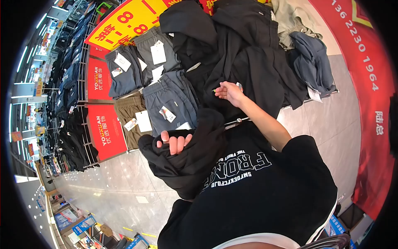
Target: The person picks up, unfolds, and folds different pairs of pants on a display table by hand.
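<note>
My left hand (176, 143) is closed on a bunched black garment (188, 159), its fingertips curled over the cloth near my chest. The folds hide the rest of that hand and its forearm. Over a heap of black garments (253, 66), my right hand (230, 93) hovers with its fingers loosely stretched and apart. A tiny yellowish spot shows by its fingertips, too small to name. Left of the heap lie folded blue-grey shorts (172, 97) with white tags. Brown shorts (132, 108) and dark grey shorts (155, 45) lie beside them.
A metal rail (238, 120) runs along the display's near edge. Crumpled grey-blue clothing (313, 62) and beige clothing (290, 18) lie at the right. Red banners (105, 128) and a yellow sign (128, 25) border the display. Clothes racks (66, 95) stand at far left.
</note>
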`<state>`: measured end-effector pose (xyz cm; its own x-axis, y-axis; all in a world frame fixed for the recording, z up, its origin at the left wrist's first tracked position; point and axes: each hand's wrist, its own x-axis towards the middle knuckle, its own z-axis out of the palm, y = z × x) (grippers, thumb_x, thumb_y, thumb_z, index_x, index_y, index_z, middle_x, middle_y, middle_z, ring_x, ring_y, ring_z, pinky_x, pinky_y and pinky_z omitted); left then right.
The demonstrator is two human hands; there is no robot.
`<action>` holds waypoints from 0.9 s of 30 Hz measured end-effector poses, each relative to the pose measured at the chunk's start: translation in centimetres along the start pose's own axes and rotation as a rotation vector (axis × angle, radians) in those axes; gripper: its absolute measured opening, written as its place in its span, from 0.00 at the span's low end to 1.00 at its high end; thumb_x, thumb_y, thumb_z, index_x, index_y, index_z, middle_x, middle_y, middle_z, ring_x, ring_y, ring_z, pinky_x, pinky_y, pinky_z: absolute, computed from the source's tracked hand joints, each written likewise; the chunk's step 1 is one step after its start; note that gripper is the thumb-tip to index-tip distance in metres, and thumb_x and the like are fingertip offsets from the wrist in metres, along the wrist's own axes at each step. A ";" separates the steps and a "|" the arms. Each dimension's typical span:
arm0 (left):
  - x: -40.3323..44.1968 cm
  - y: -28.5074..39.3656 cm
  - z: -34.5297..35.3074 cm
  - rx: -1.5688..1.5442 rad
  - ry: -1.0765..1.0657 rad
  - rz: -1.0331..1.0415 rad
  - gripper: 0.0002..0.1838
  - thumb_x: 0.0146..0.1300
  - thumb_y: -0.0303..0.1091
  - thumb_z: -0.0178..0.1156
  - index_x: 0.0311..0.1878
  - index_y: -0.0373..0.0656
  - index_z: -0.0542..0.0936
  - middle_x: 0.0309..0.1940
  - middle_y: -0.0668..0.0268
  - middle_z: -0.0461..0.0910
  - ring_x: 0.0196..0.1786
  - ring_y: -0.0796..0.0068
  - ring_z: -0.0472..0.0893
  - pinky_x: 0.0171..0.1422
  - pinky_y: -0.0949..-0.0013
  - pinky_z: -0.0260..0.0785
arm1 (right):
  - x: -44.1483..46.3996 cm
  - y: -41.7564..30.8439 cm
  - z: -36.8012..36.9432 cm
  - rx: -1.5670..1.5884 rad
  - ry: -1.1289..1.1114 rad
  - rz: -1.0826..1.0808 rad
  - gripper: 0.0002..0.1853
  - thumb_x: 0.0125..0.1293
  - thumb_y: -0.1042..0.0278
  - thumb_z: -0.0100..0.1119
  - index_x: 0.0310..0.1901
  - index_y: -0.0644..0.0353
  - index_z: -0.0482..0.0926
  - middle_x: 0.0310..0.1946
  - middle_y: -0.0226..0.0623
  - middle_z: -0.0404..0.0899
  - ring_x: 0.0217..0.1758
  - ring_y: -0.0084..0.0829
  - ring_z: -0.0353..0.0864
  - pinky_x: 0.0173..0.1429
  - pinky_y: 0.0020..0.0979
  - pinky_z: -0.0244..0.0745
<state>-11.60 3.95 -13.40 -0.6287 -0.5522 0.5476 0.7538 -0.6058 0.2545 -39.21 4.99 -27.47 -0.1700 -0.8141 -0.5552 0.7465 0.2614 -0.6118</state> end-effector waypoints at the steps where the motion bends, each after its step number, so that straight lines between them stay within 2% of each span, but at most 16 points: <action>1: -0.4 0.2 1.0 0.088 0.191 -0.009 0.19 0.75 0.50 0.33 0.53 0.49 0.67 0.19 0.75 0.68 0.25 0.79 0.64 0.48 0.63 0.51 | 0.2 0.5 0.0 -0.019 0.002 -0.005 0.12 0.68 0.56 0.54 0.36 0.56 0.76 0.33 0.39 0.83 0.37 0.32 0.83 0.43 0.31 0.74; 2: -0.3 0.0 1.7 0.100 0.251 0.001 0.20 0.75 0.51 0.31 0.50 0.48 0.68 0.16 0.76 0.66 0.23 0.80 0.61 0.46 0.64 0.50 | 0.4 1.1 0.2 -0.021 0.002 -0.008 0.12 0.68 0.56 0.54 0.36 0.56 0.76 0.33 0.39 0.83 0.37 0.32 0.83 0.43 0.31 0.74; 4: -0.5 0.0 1.9 0.128 0.245 -0.024 0.21 0.75 0.52 0.31 0.50 0.48 0.68 0.17 0.75 0.66 0.23 0.79 0.61 0.46 0.64 0.50 | 1.1 2.7 0.2 -0.454 0.355 -0.092 0.24 0.62 0.42 0.61 0.32 0.59 0.74 0.31 0.39 0.82 0.36 0.29 0.82 0.41 0.30 0.74; 5: -0.5 0.0 1.9 0.157 0.240 -0.048 0.22 0.75 0.53 0.31 0.50 0.48 0.68 0.17 0.75 0.67 0.23 0.79 0.61 0.46 0.64 0.49 | 2.6 4.1 -1.3 -0.457 0.355 -0.097 0.24 0.62 0.42 0.61 0.32 0.59 0.74 0.31 0.39 0.82 0.36 0.29 0.82 0.41 0.30 0.74; 7: -0.1 -0.2 2.0 0.164 0.210 -0.088 0.21 0.75 0.54 0.34 0.49 0.49 0.69 0.17 0.75 0.66 0.23 0.79 0.60 0.46 0.64 0.50 | 4.8 5.2 -3.9 -0.801 0.523 -0.019 0.35 0.52 0.32 0.66 0.32 0.65 0.76 0.31 0.41 0.81 0.33 0.28 0.81 0.36 0.31 0.73; 8: 0.0 -0.2 2.0 0.174 0.190 -0.134 0.21 0.74 0.55 0.36 0.49 0.50 0.69 0.16 0.76 0.66 0.23 0.79 0.60 0.46 0.64 0.50 | 4.5 4.6 -4.3 -0.770 0.407 0.094 0.39 0.51 0.28 0.63 0.36 0.67 0.78 0.28 0.35 0.75 0.27 0.24 0.76 0.28 0.24 0.70; 11: 0.2 0.1 1.8 0.162 0.147 -0.227 0.22 0.74 0.56 0.37 0.49 0.49 0.70 0.16 0.74 0.66 0.23 0.78 0.61 0.47 0.64 0.51 | 3.7 4.3 -1.8 -0.777 0.318 0.094 0.45 0.49 0.23 0.60 0.40 0.69 0.79 0.31 0.38 0.77 0.28 0.26 0.77 0.31 0.26 0.73; 12: 0.3 0.0 1.7 0.163 0.145 -0.220 0.22 0.74 0.56 0.37 0.49 0.49 0.70 0.16 0.74 0.66 0.23 0.78 0.61 0.47 0.64 0.51 | 3.7 4.3 -1.1 -0.870 0.233 0.073 0.51 0.47 0.18 0.56 0.46 0.70 0.78 0.34 0.40 0.78 0.30 0.28 0.79 0.33 0.27 0.75; 15: -0.1 -0.2 2.1 0.151 0.146 -0.226 0.23 0.73 0.57 0.38 0.52 0.48 0.71 0.18 0.71 0.68 0.24 0.77 0.63 0.47 0.64 0.51 | 4.7 5.6 -0.3 -1.399 0.086 -0.062 0.53 0.44 0.23 0.63 0.56 0.72 0.74 0.46 0.53 0.79 0.44 0.39 0.83 0.47 0.33 0.77; 16: -0.4 -0.2 2.0 0.152 0.153 -0.224 0.23 0.73 0.57 0.38 0.52 0.48 0.71 0.18 0.71 0.68 0.24 0.77 0.63 0.47 0.64 0.51 | 4.4 7.0 -0.4 -1.463 0.095 -0.349 0.50 0.46 0.31 0.66 0.58 0.72 0.72 0.50 0.55 0.79 0.52 0.45 0.80 0.57 0.37 0.72; 19: -0.7 -0.1 1.3 0.129 0.107 -0.218 0.24 0.73 0.56 0.37 0.53 0.47 0.71 0.18 0.71 0.69 0.24 0.77 0.63 0.45 0.65 0.51 | 4.8 7.9 -0.9 -1.507 0.006 -0.275 0.43 0.49 0.37 0.67 0.56 0.68 0.74 0.51 0.53 0.79 0.58 0.48 0.76 0.62 0.39 0.68; 20: -0.8 -0.1 1.2 0.133 0.104 -0.217 0.24 0.73 0.56 0.37 0.53 0.47 0.71 0.19 0.71 0.69 0.24 0.78 0.63 0.45 0.65 0.51 | 4.6 7.8 -0.9 -1.485 -0.007 -0.306 0.32 0.53 0.44 0.66 0.49 0.66 0.79 0.44 0.51 0.81 0.51 0.42 0.79 0.56 0.36 0.71; 21: -0.9 0.0 1.2 0.138 0.102 -0.216 0.24 0.74 0.56 0.37 0.54 0.47 0.71 0.19 0.72 0.69 0.24 0.78 0.63 0.44 0.65 0.51 | 4.4 7.4 -1.2 -1.489 -0.012 -0.304 0.32 0.53 0.44 0.66 0.49 0.66 0.79 0.44 0.51 0.81 0.51 0.42 0.79 0.56 0.36 0.71; 23: -1.1 0.0 1.3 0.155 0.116 -0.203 0.24 0.74 0.56 0.36 0.54 0.47 0.71 0.19 0.72 0.69 0.24 0.78 0.63 0.44 0.65 0.51 | 2.6 4.9 -1.0 -1.085 -0.109 -0.255 0.23 0.57 0.50 0.65 0.40 0.66 0.80 0.36 0.44 0.81 0.42 0.32 0.78 0.49 0.31 0.70; 24: -1.2 0.1 1.3 0.171 0.127 -0.195 0.24 0.74 0.56 0.36 0.54 0.47 0.71 0.19 0.72 0.69 0.23 0.78 0.63 0.44 0.66 0.51 | 1.4 4.0 -1.2 -0.850 -0.062 -0.288 0.16 0.60 0.57 0.64 0.34 0.66 0.79 0.31 0.33 0.79 0.36 0.22 0.73 0.42 0.27 0.67; 27: -1.3 0.2 1.3 0.194 0.158 -0.187 0.24 0.74 0.55 0.35 0.54 0.48 0.71 0.19 0.72 0.68 0.23 0.78 0.63 0.43 0.66 0.51 | -3.4 -2.1 -2.2 -0.220 -0.108 -0.258 0.06 0.63 0.67 0.61 0.34 0.60 0.78 0.34 0.29 0.81 0.41 0.21 0.79 0.47 0.26 0.74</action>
<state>-10.36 5.28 -13.01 -0.7707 -0.5327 0.3497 0.6347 -0.5931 0.4953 -41.59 8.39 -25.56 -0.2568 -0.9150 -0.3112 0.5293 0.1362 -0.8374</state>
